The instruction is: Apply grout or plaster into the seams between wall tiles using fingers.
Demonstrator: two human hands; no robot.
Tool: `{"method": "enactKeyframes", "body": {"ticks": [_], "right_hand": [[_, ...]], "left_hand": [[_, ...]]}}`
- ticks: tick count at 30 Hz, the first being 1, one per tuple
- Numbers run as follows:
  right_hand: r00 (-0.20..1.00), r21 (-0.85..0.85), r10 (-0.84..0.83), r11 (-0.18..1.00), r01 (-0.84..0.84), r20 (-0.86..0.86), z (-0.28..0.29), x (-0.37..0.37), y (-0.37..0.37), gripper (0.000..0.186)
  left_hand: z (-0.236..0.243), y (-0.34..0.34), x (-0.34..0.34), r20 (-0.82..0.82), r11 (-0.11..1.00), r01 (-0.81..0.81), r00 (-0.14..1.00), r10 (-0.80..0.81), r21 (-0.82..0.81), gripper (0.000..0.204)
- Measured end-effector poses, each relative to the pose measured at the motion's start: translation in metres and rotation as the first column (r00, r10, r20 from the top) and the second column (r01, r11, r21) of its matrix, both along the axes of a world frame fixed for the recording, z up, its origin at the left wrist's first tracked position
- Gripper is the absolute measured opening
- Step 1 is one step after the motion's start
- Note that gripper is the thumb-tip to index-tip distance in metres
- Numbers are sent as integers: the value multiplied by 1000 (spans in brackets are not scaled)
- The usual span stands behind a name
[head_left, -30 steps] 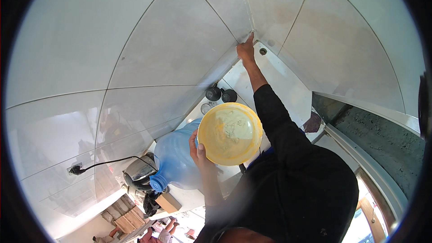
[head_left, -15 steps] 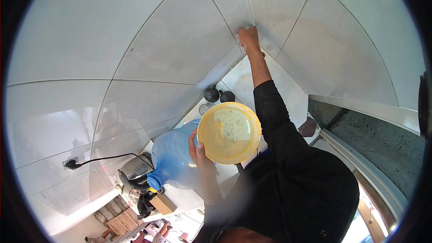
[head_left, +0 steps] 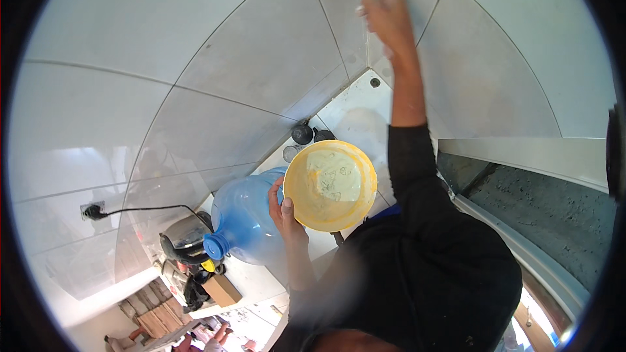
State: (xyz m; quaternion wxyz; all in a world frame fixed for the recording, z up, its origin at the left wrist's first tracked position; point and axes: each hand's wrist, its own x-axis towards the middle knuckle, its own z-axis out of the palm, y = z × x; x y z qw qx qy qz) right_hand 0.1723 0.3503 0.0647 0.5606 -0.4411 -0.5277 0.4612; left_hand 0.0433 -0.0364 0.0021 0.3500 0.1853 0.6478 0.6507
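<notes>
My left hand [head_left: 287, 217] grips a round yellow bowl [head_left: 298, 205] by its left side, thumb on the rim and fingers curled against the outside. Inside lies a pale, wet, creamy paste [head_left: 336, 179] with streaks and lumps. Up at the tiled wall corner, my right hand [head_left: 390, 18] is stretched out, its fingers bent together near the vertical joint. White shows at the fingertips; whether that is paste or a small held thing I cannot make out.
Beside the bowl stands a large blue water bottle [head_left: 244, 218], with an electric kettle [head_left: 186, 238] behind it. Dark cups [head_left: 302, 133] and a clear glass [head_left: 291, 153] line the wall. A black cord [head_left: 143, 208] runs to a wall socket. A cardboard box [head_left: 222, 290] sits lower left.
My right hand has risen along the wall corner from near the counter. A dark round spot on the counter's corner is now uncovered. The bowl stays in my left hand, barely shifted.
</notes>
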Motion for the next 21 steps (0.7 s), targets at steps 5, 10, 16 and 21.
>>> {"method": "enactKeyframes", "body": {"ticks": [5,10,16,21], "right_hand": [[990,129,138,983,-133,-27,31,71,-65,53],[826,-171,240,969,-176,510,-174,109,-95,56],[929,-667,361,713,-217,84,-224,70,-129,80],[949,-596,275,740,-311,-154,-235,8,-70,90]], "left_hand": [[4,-8,7,27,1000,-10,1000,9,26,76],[1,-1,13,-14,1000,15,1000,-16,-21,78],[0,-7,7,-6,998,39,999,-39,-39,84],[3,-8,7,-40,997,55,998,-57,-45,80]]}}
